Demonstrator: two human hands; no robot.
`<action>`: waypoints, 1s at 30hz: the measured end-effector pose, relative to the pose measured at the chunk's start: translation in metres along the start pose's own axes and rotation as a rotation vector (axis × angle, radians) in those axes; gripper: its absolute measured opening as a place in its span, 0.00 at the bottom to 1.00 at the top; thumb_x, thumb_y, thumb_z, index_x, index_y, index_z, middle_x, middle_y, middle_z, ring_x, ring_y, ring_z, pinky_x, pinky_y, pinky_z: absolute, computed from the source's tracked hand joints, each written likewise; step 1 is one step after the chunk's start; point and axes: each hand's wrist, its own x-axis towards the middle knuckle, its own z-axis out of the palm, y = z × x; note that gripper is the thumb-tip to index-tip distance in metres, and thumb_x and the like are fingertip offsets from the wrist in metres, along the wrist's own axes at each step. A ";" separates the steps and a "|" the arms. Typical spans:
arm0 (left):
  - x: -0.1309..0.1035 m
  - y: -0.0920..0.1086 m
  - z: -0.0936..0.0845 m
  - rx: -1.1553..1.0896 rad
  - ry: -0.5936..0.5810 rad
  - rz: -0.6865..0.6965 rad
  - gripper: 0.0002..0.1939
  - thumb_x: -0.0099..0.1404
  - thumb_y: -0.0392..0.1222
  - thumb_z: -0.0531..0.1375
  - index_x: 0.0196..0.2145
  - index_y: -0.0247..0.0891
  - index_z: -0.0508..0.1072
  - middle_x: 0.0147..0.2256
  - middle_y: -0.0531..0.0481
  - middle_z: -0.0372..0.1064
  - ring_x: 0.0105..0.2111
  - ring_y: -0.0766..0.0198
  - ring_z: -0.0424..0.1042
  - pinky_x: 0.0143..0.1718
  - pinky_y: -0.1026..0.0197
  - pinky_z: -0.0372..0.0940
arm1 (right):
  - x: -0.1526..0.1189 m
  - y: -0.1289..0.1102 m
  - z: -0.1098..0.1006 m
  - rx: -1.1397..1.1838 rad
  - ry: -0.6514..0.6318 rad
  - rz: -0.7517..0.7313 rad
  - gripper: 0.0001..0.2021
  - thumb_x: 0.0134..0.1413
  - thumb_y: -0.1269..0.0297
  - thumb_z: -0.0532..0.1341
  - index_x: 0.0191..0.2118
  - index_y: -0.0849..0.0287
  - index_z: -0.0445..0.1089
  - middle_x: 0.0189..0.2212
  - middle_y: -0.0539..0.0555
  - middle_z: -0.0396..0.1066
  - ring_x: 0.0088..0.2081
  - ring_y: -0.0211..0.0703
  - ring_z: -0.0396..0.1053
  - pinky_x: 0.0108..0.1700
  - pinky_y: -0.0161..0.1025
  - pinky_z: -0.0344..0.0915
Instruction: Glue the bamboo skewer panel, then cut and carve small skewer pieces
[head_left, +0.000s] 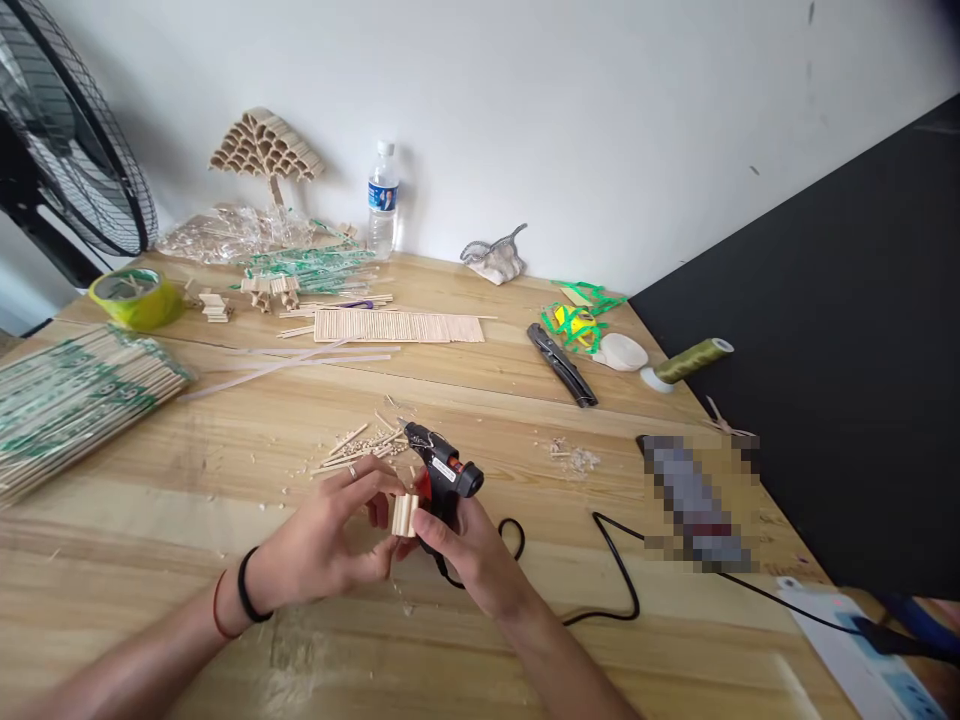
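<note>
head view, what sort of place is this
Probably a small craft workspace: a glue gun in use, bundled sticks and a tree-shaped model suggest it.

Bare counter [180,525] gives passage beside the left hand [326,535]; loose sticks [349,438] obstruct ahead, a black cord [637,600] rightward.

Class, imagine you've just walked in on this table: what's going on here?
A person's left hand holds a small block of short wooden sticks between thumb and fingers. The right hand grips a black glue gun, its thumb close beside the block. The gun's nozzle points away from the person, toward loose sticks and offcuts. Farther back, a flat row of sticks lies on the table, and a tree-shaped stick piece stands near the wall.
</note>
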 end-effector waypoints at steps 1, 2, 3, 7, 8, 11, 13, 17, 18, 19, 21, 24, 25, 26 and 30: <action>0.000 0.000 0.000 0.004 0.000 0.001 0.12 0.65 0.35 0.61 0.48 0.40 0.71 0.43 0.46 0.72 0.37 0.63 0.72 0.42 0.59 0.70 | 0.000 0.000 0.000 -0.015 -0.005 0.004 0.24 0.55 0.47 0.71 0.50 0.52 0.66 0.38 0.50 0.68 0.40 0.44 0.69 0.43 0.44 0.75; 0.000 0.000 0.001 0.007 -0.004 -0.002 0.13 0.66 0.36 0.60 0.49 0.40 0.71 0.45 0.45 0.73 0.38 0.62 0.72 0.42 0.58 0.71 | -0.001 -0.001 0.000 -0.034 -0.008 0.000 0.24 0.55 0.47 0.71 0.50 0.52 0.66 0.38 0.51 0.69 0.41 0.45 0.70 0.45 0.44 0.74; 0.001 -0.001 0.001 0.009 -0.008 -0.004 0.13 0.66 0.37 0.61 0.49 0.40 0.71 0.45 0.44 0.73 0.39 0.62 0.73 0.43 0.58 0.71 | -0.001 -0.001 0.000 -0.055 -0.004 -0.008 0.23 0.55 0.46 0.71 0.50 0.52 0.66 0.39 0.51 0.69 0.42 0.46 0.70 0.47 0.44 0.73; 0.001 -0.001 0.001 0.023 -0.007 0.020 0.11 0.67 0.37 0.61 0.48 0.40 0.71 0.43 0.46 0.74 0.37 0.63 0.73 0.42 0.58 0.72 | -0.002 -0.002 0.000 -0.143 0.024 -0.041 0.21 0.59 0.47 0.69 0.49 0.53 0.68 0.41 0.52 0.70 0.46 0.46 0.69 0.53 0.45 0.68; 0.001 -0.001 0.001 0.034 -0.003 0.027 0.11 0.67 0.36 0.62 0.47 0.40 0.71 0.42 0.46 0.74 0.37 0.63 0.73 0.41 0.59 0.71 | -0.003 -0.002 0.000 -0.166 0.023 -0.045 0.20 0.59 0.47 0.68 0.49 0.53 0.68 0.42 0.52 0.69 0.47 0.47 0.69 0.54 0.45 0.67; 0.001 0.001 0.000 0.062 0.012 0.025 0.10 0.65 0.36 0.62 0.45 0.41 0.71 0.39 0.48 0.74 0.38 0.62 0.74 0.42 0.60 0.71 | -0.004 0.000 -0.001 -0.197 0.002 -0.042 0.20 0.60 0.47 0.67 0.50 0.54 0.68 0.44 0.54 0.70 0.49 0.49 0.69 0.57 0.47 0.65; 0.001 0.003 0.000 0.068 0.029 0.016 0.09 0.65 0.36 0.62 0.44 0.41 0.71 0.39 0.49 0.75 0.38 0.62 0.75 0.42 0.60 0.71 | -0.004 0.002 -0.002 -0.185 -0.009 -0.041 0.21 0.60 0.48 0.68 0.51 0.53 0.68 0.45 0.54 0.70 0.50 0.50 0.69 0.57 0.48 0.65; 0.002 0.005 0.000 0.097 0.058 0.002 0.07 0.65 0.38 0.62 0.41 0.41 0.70 0.38 0.50 0.76 0.36 0.63 0.75 0.40 0.61 0.71 | -0.004 0.002 -0.002 -0.184 0.000 -0.057 0.18 0.59 0.48 0.69 0.46 0.54 0.71 0.47 0.55 0.70 0.53 0.51 0.68 0.59 0.47 0.64; 0.002 0.005 0.000 0.104 0.062 0.001 0.07 0.65 0.38 0.62 0.41 0.41 0.70 0.38 0.50 0.76 0.36 0.63 0.75 0.40 0.61 0.71 | -0.004 0.001 -0.001 -0.185 0.000 -0.056 0.18 0.59 0.48 0.68 0.47 0.54 0.70 0.46 0.55 0.70 0.53 0.51 0.69 0.59 0.47 0.64; 0.002 0.004 0.000 0.109 0.066 0.002 0.07 0.65 0.38 0.62 0.41 0.41 0.70 0.37 0.50 0.76 0.35 0.64 0.74 0.39 0.61 0.71 | -0.004 0.000 -0.001 -0.182 -0.005 -0.054 0.19 0.60 0.48 0.68 0.49 0.53 0.69 0.46 0.55 0.70 0.53 0.50 0.69 0.58 0.47 0.65; 0.001 0.004 0.000 0.113 0.069 0.003 0.07 0.64 0.38 0.62 0.41 0.41 0.70 0.35 0.51 0.75 0.33 0.65 0.73 0.37 0.62 0.70 | -0.005 -0.002 0.001 -0.176 -0.020 -0.057 0.22 0.60 0.47 0.68 0.53 0.53 0.67 0.44 0.54 0.71 0.47 0.48 0.71 0.55 0.46 0.67; -0.001 0.004 -0.001 0.118 0.055 -0.019 0.09 0.62 0.38 0.62 0.41 0.41 0.71 0.35 0.51 0.75 0.31 0.66 0.71 0.36 0.62 0.69 | -0.006 0.000 0.002 -0.201 -0.036 -0.048 0.23 0.65 0.44 0.62 0.55 0.54 0.65 0.34 0.50 0.69 0.33 0.41 0.68 0.40 0.41 0.69; -0.002 0.004 -0.002 0.120 0.051 -0.035 0.09 0.62 0.38 0.62 0.41 0.41 0.71 0.35 0.51 0.75 0.31 0.65 0.71 0.36 0.62 0.69 | -0.006 0.001 0.002 -0.221 -0.032 -0.037 0.22 0.66 0.42 0.60 0.54 0.54 0.66 0.31 0.49 0.67 0.29 0.40 0.66 0.34 0.38 0.67; -0.002 0.004 -0.003 0.119 0.053 -0.049 0.08 0.63 0.39 0.61 0.41 0.40 0.71 0.35 0.51 0.75 0.31 0.65 0.71 0.36 0.62 0.69 | -0.007 0.002 0.001 -0.243 -0.021 -0.025 0.22 0.67 0.41 0.58 0.52 0.55 0.66 0.29 0.48 0.66 0.27 0.38 0.63 0.29 0.37 0.64; -0.003 -0.001 -0.011 0.099 0.134 -0.109 0.09 0.66 0.43 0.60 0.43 0.39 0.70 0.31 0.52 0.72 0.31 0.65 0.70 0.36 0.61 0.68 | -0.010 -0.008 -0.002 -0.294 0.034 -0.032 0.23 0.66 0.39 0.57 0.44 0.57 0.69 0.29 0.50 0.66 0.25 0.37 0.62 0.22 0.33 0.58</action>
